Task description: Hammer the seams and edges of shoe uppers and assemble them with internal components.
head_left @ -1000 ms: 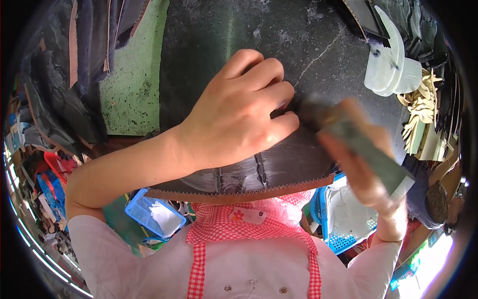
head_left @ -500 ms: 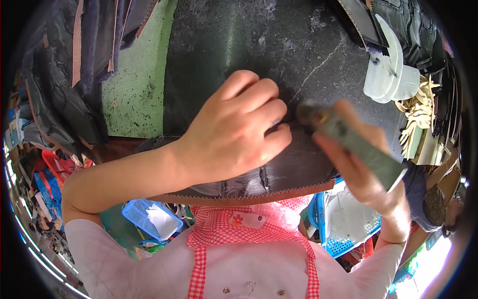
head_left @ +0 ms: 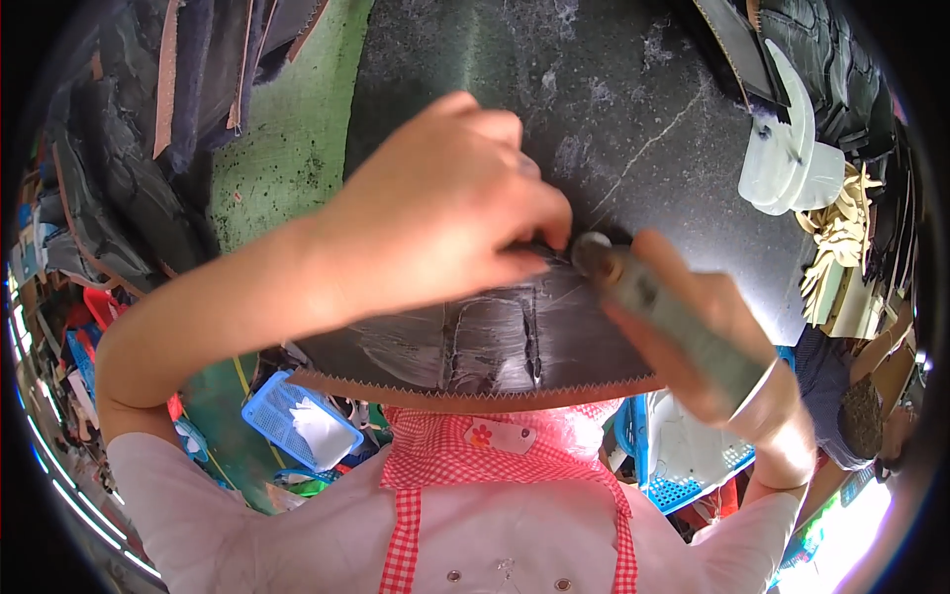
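Observation:
A black leather-like piece (head_left: 406,348) with a brown zigzag-cut near edge lies in front of me, its surface creased and shiny. My left hand (head_left: 465,203) is closed, thumb and fingers pinched at the far edge of this piece; motion blurs it and the fingertips are partly hidden. My right hand (head_left: 683,327) grips a hammer (head_left: 683,322) with a grey-green metal head, tapered and flared at its near end. Its round face is beside my left fingertips, close above the piece's edge. The hammer's handle is hidden by the hand.
A dark work slab (head_left: 554,109) extends beyond the hands, with a green strip (head_left: 287,148) to its left. Black strips (head_left: 109,188) are piled at the far left. A white plastic cup (head_left: 777,173) stands at right, near tan scraps (head_left: 836,233). Blue baskets (head_left: 267,426) sit below.
My left hand has moved up and away from me, uncovering more of the creased black piece. My right hand and the hammer have shifted slightly left and nearer to me.

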Available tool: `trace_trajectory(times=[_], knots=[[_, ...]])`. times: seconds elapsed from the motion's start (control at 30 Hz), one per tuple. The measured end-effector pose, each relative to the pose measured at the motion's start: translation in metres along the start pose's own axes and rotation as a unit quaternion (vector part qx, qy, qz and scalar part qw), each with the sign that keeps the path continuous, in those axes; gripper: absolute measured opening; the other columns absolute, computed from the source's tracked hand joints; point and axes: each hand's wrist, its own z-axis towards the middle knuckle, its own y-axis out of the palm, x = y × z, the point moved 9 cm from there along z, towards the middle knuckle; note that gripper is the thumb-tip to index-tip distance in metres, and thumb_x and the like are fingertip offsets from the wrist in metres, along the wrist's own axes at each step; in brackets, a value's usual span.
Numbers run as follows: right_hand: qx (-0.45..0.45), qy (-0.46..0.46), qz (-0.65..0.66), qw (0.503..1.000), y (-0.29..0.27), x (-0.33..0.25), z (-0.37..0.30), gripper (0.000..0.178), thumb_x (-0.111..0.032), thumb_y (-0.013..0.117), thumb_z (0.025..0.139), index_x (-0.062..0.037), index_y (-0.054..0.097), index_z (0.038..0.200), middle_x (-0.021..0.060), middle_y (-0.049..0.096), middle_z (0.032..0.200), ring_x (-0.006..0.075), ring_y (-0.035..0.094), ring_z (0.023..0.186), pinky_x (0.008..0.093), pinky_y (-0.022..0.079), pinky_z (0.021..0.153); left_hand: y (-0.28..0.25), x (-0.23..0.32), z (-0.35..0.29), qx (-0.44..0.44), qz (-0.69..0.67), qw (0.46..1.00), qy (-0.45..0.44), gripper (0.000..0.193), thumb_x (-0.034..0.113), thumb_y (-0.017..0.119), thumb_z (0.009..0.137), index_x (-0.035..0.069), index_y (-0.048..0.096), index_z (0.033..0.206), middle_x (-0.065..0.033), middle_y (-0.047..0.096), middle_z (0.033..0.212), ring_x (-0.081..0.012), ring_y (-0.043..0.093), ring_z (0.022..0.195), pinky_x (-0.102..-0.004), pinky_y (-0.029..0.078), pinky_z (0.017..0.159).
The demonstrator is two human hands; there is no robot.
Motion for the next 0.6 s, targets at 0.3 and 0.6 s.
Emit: trace_trajectory(times=[0.3,0.6], knots=[[0.013,-0.008,0.134,0.991,0.013,0.005,0.000,0.020,-0.009,0.066,0.095,-0.0004,0.054,0.109,0.0173,0.059,0.074,0.0409,0.063,0.065,0.0385,0.046,0.056,-0.008,0.007,-0.005,0.036,0.043,0.989,0.134,0.017,0.018,0.070,0.067,0.017,0.071,0.084,0.0011,0.059,0.084,-0.0227,0.058,0.090,-0.0412,0.046,0.082],[0.053,-0.058,0.082,0.994,0.019,0.001,0.005,0.019,-0.007,0.063,0.096,0.0009,0.056,0.112,0.0161,0.059,0.074,0.0326,0.065,0.064,0.0336,0.046,0.057,-0.012,0.008,-0.016,0.069,0.072,0.989,0.110,0.019,0.016,0.080,0.063,0.015,0.070,0.079,0.0040,0.062,0.090,-0.0222,0.058,0.090,-0.0410,0.045,0.083]])
